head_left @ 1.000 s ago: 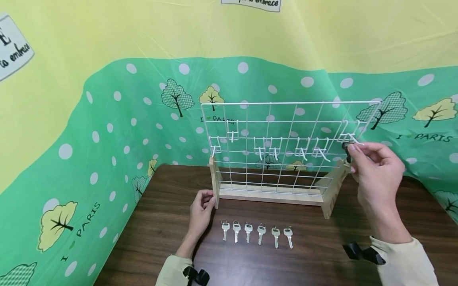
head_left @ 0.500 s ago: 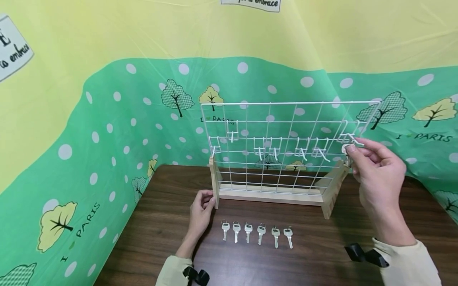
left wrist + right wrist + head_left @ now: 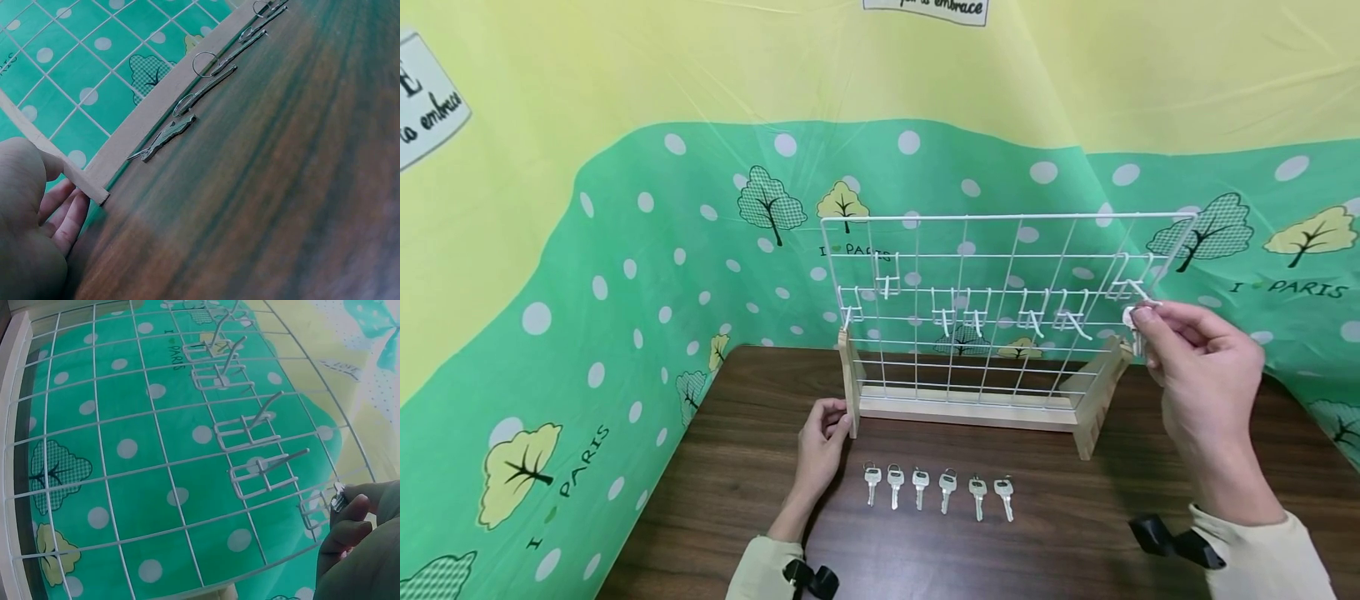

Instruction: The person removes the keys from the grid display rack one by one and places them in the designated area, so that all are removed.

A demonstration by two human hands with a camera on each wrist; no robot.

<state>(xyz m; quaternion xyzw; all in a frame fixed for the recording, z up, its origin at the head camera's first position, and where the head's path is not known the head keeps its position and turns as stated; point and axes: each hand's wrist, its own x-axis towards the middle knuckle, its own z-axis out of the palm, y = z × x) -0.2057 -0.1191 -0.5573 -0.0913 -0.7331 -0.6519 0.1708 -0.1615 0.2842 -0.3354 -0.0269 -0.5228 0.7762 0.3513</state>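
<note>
My right hand [image 3: 1213, 375] pinches a silver key [image 3: 1129, 317] between thumb and forefinger at the tip of the rightmost white hook [image 3: 1124, 288]. In the right wrist view only a bit of the key [image 3: 339, 499] shows, and whether its ring is around the hook cannot be made out. My left hand [image 3: 822, 442] holds the left wooden leg [image 3: 851, 383] of the white wire grid rack [image 3: 992, 216], thumb on one side and fingers on the other. Several silver keys [image 3: 948, 481] with rings lie in a row on the table before the rack.
Several other white hooks [image 3: 1032, 318] hang on the grid, their prongs sticking out toward me. The rack's right wooden leg [image 3: 1093, 417] stands on the dark wooden table [image 3: 737, 500]. A patterned green and yellow cloth [image 3: 647, 250] hangs close behind and at the left.
My right hand has shifted slightly right and down with the key, away from the hook's base. The key's head has turned from dark to bright. My left hand stays on the leg.
</note>
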